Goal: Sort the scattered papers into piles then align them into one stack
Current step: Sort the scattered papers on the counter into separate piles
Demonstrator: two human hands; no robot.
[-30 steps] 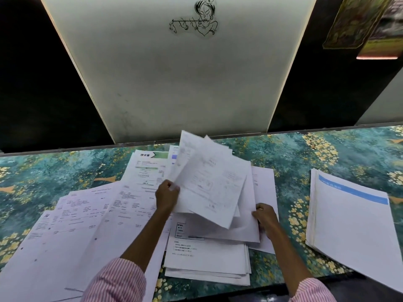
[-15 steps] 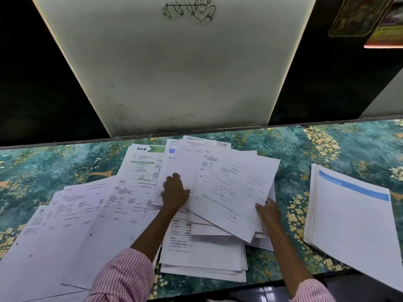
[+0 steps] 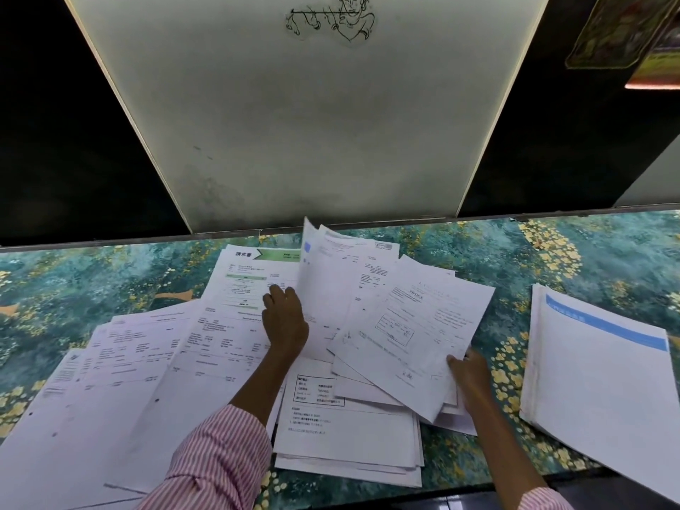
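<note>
Teal floral-patterned surface [image 3: 478,259] runs across the frame, with an upright white panel [image 3: 312,123] behind it. Papers are in four groups, not yet one stack. The loose spread [image 3: 121,362] covers the left side, overlapping and skewed. The blue-banded stack [image 3: 603,369] on the right is fairly squared, well apart from the rest, with its near corner over the surface edge. The centre pile [image 3: 349,428] lies at the near edge, roughly aligned, partly under the fanned sheets [image 3: 415,325]. That fan is raised off the pile, an invoice on top and its far-left sheet standing up. A green-header sheet [image 3: 250,274] lies flat just beside the left hand. Left hand [image 3: 285,318] is at the fan's left edge, fingers curled by the raised sheet; it looks like a grip, but the thumb is hidden. Right hand [image 3: 469,373] pinches the fan's near right corner, thumb on top. Risks, as a judgement: the fan is held only at its edges, so inner sheets could slide out and land on the centre pile, mixing the piles. The upright sheet could fold or crease if pushed. A sleeve could drag the loose spread. The overhanging right stack could tip if bumped.
</note>
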